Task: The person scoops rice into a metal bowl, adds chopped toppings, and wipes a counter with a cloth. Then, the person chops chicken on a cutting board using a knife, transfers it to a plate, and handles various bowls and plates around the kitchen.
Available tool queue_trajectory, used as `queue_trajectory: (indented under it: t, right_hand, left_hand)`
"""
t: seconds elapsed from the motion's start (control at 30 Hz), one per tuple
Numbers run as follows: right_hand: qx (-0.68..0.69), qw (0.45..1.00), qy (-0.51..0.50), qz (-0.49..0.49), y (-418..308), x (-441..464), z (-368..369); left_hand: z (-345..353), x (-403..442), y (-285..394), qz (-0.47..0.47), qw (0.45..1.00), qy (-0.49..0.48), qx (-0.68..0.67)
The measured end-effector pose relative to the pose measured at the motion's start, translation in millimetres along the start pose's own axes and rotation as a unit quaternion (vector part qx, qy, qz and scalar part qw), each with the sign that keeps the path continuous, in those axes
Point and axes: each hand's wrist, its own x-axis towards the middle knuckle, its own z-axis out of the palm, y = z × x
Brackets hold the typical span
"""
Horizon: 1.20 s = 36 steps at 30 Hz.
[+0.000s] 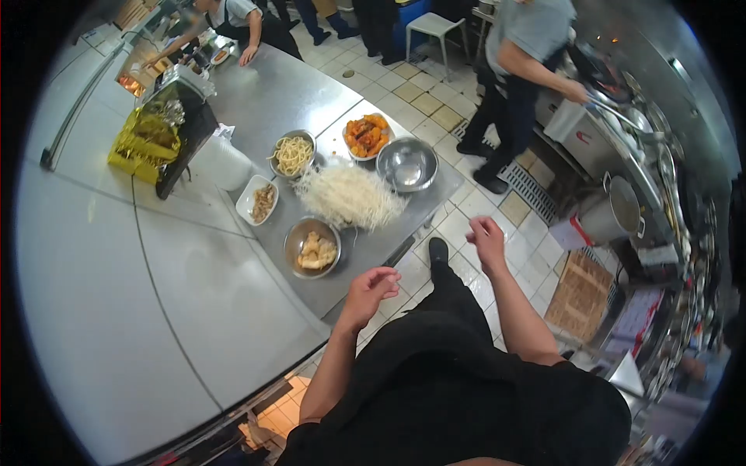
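Note:
My left hand (371, 297) hovers near the front edge of the steel counter (311, 97), fingers curled and apart, holding nothing visible. Over the tiled floor, to the right of the counter, my right hand (487, 239) is raised with bent fingers; whether it holds anything small cannot be made out. Nearest my left hand is a steel bowl of pale pieces (317, 250). Behind it lie a heap of white noodles (350, 194), a white dish of brown bits (263, 200), a bowl of thick noodles (294, 155), a dish of orange food (367, 136) and an empty steel bowl (407, 165).
A person (528, 70) works at the stove on the right; another person (249, 23) leans over the counter's far end. A stool (437, 26) stands behind. On the right are a large pot (614, 211) and a brown board (580, 297). A yellow bag (144, 144) sits left.

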Motion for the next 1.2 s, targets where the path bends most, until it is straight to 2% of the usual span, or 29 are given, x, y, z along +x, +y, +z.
queue_trajectory:
  t: [0.13,0.17,0.2,0.27,0.33,0.43,0.5,0.53,0.6,0.67,0.87,0.93,1.0,1.13,1.2]
  right_hand:
    - [-0.055,0.991,-0.078,-0.090,-42.6,144.7,64.7]
    - [-0.055,0.987,-0.111,-0.099,-53.7,177.8,81.0]
    - [-0.085,0.979,-0.163,-0.085,-59.1,210.8,99.1]
    - [-0.119,0.963,-0.232,-0.072,-71.5,259.6,133.8]
    - [-0.192,0.883,-0.419,0.089,-83.6,284.8,162.6]
    - [-0.261,0.827,-0.489,0.091,-58.8,307.5,191.8]
    - [-0.223,0.820,-0.516,0.112,-49.7,317.4,202.6]
    - [-0.180,0.818,-0.528,0.139,-48.6,316.2,204.5]
    - [-0.185,0.815,-0.536,0.119,-47.4,316.2,209.8]
    - [-0.233,0.830,-0.506,0.045,-53.6,311.5,213.1]
    - [-0.149,0.857,-0.481,0.107,-64.5,327.8,236.5]
    - [-0.156,0.854,-0.481,0.126,-69.6,342.9,260.7]
    - [-0.178,0.861,-0.468,0.092,-69.1,358.6,293.5]
    - [-0.195,0.857,-0.471,0.079,-75.8,379.0,366.5]
    - [-0.169,0.867,-0.459,0.095,-80.7,376.5,396.8]
  left_hand:
    - [32.2,64.9,29.3,-0.045,0.991,0.029,-0.119]
    - [45.0,83.6,35.2,-0.089,0.984,0.017,-0.154]
    - [57.9,99.2,37.5,-0.130,0.973,0.006,-0.190]
    - [76.6,134.3,30.5,-0.141,0.965,0.019,-0.218]
    - [88.9,161.6,29.0,-0.217,0.942,0.048,-0.252]
    - [100.2,192.8,31.7,-0.232,0.926,0.072,-0.289]
    - [101.7,208.6,30.4,-0.232,0.907,0.083,-0.341]
    - [104.1,212.1,27.9,-0.227,0.905,0.091,-0.347]
    - [107.3,223.0,23.7,-0.189,0.881,0.136,-0.412]
    - [112.6,230.3,18.1,-0.167,0.867,0.161,-0.441]
    - [126.5,242.1,11.5,-0.111,0.827,0.264,-0.484]
    - [127.2,243.0,12.9,-0.094,0.813,0.280,-0.502]
    - [127.6,244.9,14.4,-0.044,0.823,0.301,-0.480]
    - [135.0,243.4,25.2,-0.057,0.773,0.355,-0.522]
    - [137.1,238.0,28.1,-0.079,0.807,0.311,-0.496]
